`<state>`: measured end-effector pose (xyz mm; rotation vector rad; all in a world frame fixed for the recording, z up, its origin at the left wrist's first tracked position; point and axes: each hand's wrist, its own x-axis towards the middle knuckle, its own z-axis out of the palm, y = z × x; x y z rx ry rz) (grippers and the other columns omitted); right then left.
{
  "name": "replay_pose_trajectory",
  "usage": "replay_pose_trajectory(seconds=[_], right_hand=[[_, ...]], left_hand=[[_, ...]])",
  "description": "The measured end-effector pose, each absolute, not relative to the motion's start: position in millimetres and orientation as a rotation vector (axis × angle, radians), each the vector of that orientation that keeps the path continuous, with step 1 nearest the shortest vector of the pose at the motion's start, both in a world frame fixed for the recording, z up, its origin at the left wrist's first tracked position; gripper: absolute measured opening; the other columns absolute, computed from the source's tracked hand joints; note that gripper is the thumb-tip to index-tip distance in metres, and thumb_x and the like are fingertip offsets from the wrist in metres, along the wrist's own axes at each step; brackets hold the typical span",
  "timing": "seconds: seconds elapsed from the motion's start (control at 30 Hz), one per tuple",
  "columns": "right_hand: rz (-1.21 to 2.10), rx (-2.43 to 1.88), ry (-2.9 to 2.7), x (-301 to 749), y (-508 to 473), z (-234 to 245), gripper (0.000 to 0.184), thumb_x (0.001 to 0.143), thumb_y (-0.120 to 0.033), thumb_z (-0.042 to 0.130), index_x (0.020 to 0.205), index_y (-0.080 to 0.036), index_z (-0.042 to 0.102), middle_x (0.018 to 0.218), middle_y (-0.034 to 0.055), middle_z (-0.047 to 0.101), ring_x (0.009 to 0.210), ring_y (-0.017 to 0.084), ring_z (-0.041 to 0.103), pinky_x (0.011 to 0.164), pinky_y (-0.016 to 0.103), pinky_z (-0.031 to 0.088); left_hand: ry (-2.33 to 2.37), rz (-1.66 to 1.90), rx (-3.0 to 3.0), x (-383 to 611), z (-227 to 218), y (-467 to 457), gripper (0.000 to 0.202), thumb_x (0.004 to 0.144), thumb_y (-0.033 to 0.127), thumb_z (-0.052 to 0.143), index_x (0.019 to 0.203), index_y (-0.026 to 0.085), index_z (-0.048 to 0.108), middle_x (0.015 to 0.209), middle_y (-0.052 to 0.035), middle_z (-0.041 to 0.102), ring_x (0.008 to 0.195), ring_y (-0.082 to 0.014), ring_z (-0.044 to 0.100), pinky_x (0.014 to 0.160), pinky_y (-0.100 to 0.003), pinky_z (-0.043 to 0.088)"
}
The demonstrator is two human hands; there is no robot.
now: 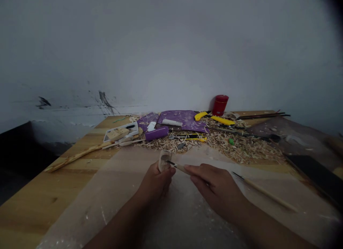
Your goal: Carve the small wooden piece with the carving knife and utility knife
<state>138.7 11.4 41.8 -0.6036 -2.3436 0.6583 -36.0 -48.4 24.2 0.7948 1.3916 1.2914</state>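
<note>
Wrapped in my left hand (155, 181) is a small pale block of wood (165, 158), held upright with a hollowed, darker patch on its face. A carving tool (182, 168) with a wooden handle and a thin dark metal shaft is gripped by my right hand (214, 186). Its tip touches the block, or lies very close in front of it, at the hollow. To the right of that hand, a second slim tool (268, 193) with a long pale wooden handle lies on the plastic sheet (107, 209).
Wood shavings (241, 147) heap across the back of the wooden table (32, 209). Among them lie yellow utility knives (223, 120), a purple cylinder (157, 133) and purple sheets (187, 120). A red canister (220, 105) stands by the wall. A white tray (107, 130) and a long stick (77, 157) are left.
</note>
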Motion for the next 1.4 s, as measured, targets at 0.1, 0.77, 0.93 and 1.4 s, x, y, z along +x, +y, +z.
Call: replay_pose_trajectory(seconds=[0.1,0.77,0.93,1.4], right_hand=[[0.653,-0.616,-2.369,144.1,16.6,48.9,0.028,0.084,-0.018,0.047,0.108,-0.025,0.06,0.073,-0.0004,0.061,0.063,0.011,0.056,0.059,0.021,0.041],[0.344,-0.528,-2.421,136.0,-3.0,41.3,0.027,0.085,-0.014,0.041,0.107,-0.017,0.057,0.065,0.0012,0.055,0.056,0.013,0.049,0.053,0.025,0.033],[0.193,-0.541,-2.355,129.5,-11.5,35.1,0.029,0.087,-0.016,0.037,0.109,-0.014,0.055,0.061,0.0015,0.053,0.051,0.013,0.048,0.049,0.024,0.033],[0.763,-0.658,-2.252,142.3,14.6,48.3,0.023,0.082,-0.023,0.05,0.102,-0.026,0.063,0.092,-0.0001,0.068,0.08,0.013,0.063,0.07,0.024,0.049]], left_hand=[[1.43,1.268,0.858,-39.6,23.7,-49.6,0.024,0.069,0.032,0.058,0.063,0.019,0.039,0.036,0.012,0.034,0.028,-0.003,0.025,0.031,-0.016,0.02],[1.616,1.212,0.955,-31.3,23.3,-57.9,0.02,0.069,0.031,0.054,0.06,0.019,0.04,0.037,0.0099,0.034,0.032,-0.0048,0.026,0.035,-0.018,0.022],[1.597,1.281,0.857,-25.5,25.3,-58.8,0.022,0.069,0.035,0.055,0.062,0.02,0.04,0.033,0.0103,0.035,0.028,-0.0056,0.03,0.03,-0.018,0.023],[1.472,1.326,0.816,-33.8,26.5,-54.5,0.023,0.066,0.033,0.058,0.061,0.02,0.04,0.035,0.0113,0.034,0.029,-0.004,0.027,0.032,-0.017,0.023]])
